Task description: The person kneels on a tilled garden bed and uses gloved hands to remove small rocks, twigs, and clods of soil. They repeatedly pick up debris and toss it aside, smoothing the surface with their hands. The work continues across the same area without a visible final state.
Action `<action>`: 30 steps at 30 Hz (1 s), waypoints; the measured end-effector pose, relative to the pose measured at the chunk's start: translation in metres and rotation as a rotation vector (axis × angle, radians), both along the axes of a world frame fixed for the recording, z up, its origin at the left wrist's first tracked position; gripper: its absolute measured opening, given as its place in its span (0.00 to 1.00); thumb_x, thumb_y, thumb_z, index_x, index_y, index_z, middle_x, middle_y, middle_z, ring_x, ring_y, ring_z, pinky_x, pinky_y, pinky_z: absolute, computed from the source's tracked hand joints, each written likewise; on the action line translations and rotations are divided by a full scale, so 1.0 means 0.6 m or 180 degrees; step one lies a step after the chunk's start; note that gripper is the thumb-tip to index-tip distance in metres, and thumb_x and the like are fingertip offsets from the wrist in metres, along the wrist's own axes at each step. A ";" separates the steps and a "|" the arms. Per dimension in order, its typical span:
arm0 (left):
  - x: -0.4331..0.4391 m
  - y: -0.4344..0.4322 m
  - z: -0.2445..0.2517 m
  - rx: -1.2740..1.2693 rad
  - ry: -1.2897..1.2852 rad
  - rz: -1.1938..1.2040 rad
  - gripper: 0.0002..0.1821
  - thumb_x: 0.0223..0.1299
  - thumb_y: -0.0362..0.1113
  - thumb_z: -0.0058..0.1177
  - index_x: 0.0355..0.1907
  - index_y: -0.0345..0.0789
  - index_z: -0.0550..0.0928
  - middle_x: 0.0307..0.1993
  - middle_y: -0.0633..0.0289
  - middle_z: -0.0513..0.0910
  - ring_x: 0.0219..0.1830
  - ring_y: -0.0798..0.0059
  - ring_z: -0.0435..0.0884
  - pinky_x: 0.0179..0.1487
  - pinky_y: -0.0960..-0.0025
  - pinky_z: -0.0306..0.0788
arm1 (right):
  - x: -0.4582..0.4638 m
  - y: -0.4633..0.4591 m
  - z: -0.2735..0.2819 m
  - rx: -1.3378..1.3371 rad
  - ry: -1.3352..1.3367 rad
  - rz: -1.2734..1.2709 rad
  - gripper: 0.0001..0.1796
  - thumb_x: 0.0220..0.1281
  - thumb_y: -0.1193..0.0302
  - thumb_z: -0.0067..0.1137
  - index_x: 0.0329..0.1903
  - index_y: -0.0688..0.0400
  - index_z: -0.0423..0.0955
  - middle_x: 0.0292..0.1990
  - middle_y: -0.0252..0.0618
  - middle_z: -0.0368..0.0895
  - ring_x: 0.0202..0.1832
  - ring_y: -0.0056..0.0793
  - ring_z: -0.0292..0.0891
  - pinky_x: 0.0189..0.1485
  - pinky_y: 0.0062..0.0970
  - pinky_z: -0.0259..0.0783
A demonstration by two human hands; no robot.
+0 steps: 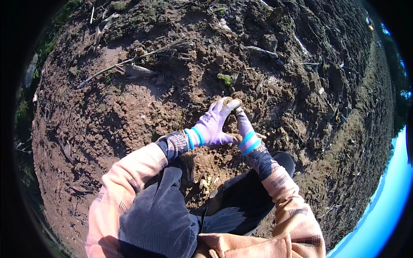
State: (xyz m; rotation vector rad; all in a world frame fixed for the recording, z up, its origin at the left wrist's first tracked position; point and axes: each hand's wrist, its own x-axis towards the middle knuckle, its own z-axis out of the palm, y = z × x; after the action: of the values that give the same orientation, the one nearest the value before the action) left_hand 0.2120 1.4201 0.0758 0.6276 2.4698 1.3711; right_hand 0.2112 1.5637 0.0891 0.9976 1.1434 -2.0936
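My left hand (216, 121), in a soil-stained purple knit glove with a blue-striped cuff, rests low over the clumpy brown soil (138, 106). Its fingers and thumb are spread in a wide curve. Opposite it is my right hand (244, 124) in a matching glove, turned edge-on, its fingertips close to those of the left. Between the two hands lies a dark gap; whether anything is held there cannot be told. Soil clods touch or lie just beyond the fingertips. Most of the right fingers are hidden.
A dry plant stalk (119, 65) with fine roots lies ahead on the left. A small green plant tuft (225, 78) grows beyond my hands. Pale yellowish plant bits (205, 184) lie between my bent legs. Dry husks and clods are scattered over the rough field.
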 end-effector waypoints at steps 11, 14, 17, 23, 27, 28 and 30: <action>-0.028 -0.004 0.013 0.1208 0.0718 0.0268 0.35 0.53 0.40 0.65 0.64 0.35 0.70 0.57 0.50 0.75 0.59 0.55 0.75 0.65 0.57 0.69 | -0.009 0.004 0.088 -0.1206 -0.0448 -0.0492 0.18 0.69 0.51 0.55 0.49 0.50 0.78 0.42 0.31 0.85 0.40 0.29 0.82 0.41 0.27 0.80; 0.018 -0.005 -0.001 0.1741 -0.0750 0.0697 0.30 0.58 0.38 0.60 0.63 0.33 0.71 0.57 0.55 0.78 0.57 0.66 0.79 0.61 0.64 0.72 | 0.035 0.035 0.003 -0.2716 0.0209 -0.0139 0.12 0.69 0.61 0.58 0.51 0.50 0.78 0.39 0.31 0.85 0.37 0.26 0.82 0.41 0.23 0.78; 0.059 -0.042 -0.050 0.1069 -0.0552 0.0750 0.24 0.57 0.36 0.62 0.56 0.32 0.77 0.50 0.57 0.82 0.52 0.69 0.81 0.59 0.65 0.73 | 0.062 0.007 0.020 -0.1431 -0.0203 0.0290 0.10 0.71 0.63 0.57 0.46 0.55 0.76 0.35 0.34 0.83 0.33 0.26 0.82 0.33 0.28 0.79; 0.114 -0.068 -0.103 0.1179 -0.2571 0.1841 0.19 0.59 0.33 0.63 0.52 0.30 0.77 0.40 0.59 0.84 0.43 0.73 0.82 0.53 0.71 0.76 | 0.088 0.030 -0.016 -0.0250 -0.0254 0.1491 0.16 0.68 0.59 0.61 0.51 0.54 0.74 0.34 0.29 0.79 0.31 0.22 0.79 0.27 0.25 0.76; 0.124 -0.100 -0.075 0.1024 -0.3349 0.1834 0.14 0.68 0.34 0.56 0.51 0.28 0.79 0.44 0.63 0.83 0.47 0.82 0.80 0.53 0.76 0.73 | 0.107 0.036 -0.017 -0.0681 -0.0930 0.1841 0.22 0.67 0.60 0.63 0.60 0.50 0.71 0.39 0.27 0.79 0.34 0.22 0.78 0.36 0.34 0.80; 0.148 -0.111 -0.094 0.1166 -0.3358 0.1846 0.15 0.68 0.34 0.55 0.53 0.29 0.78 0.45 0.64 0.83 0.47 0.82 0.79 0.54 0.75 0.73 | 0.115 0.030 -0.019 -0.0700 -0.0920 0.1765 0.24 0.68 0.61 0.62 0.63 0.50 0.68 0.40 0.28 0.79 0.36 0.22 0.78 0.38 0.36 0.81; 0.154 -0.122 -0.080 0.1162 -0.3336 0.1248 0.17 0.70 0.34 0.53 0.58 0.33 0.74 0.46 0.66 0.81 0.47 0.81 0.78 0.53 0.75 0.73 | 0.124 0.030 -0.029 -0.0591 -0.0893 0.1960 0.29 0.69 0.64 0.61 0.69 0.51 0.61 0.43 0.29 0.80 0.39 0.23 0.80 0.44 0.39 0.83</action>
State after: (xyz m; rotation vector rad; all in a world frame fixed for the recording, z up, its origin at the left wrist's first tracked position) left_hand 0.3042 1.3468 0.0278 -0.4779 1.5253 1.6872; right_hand 0.2855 1.5814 0.0716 0.7050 0.9394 -1.4840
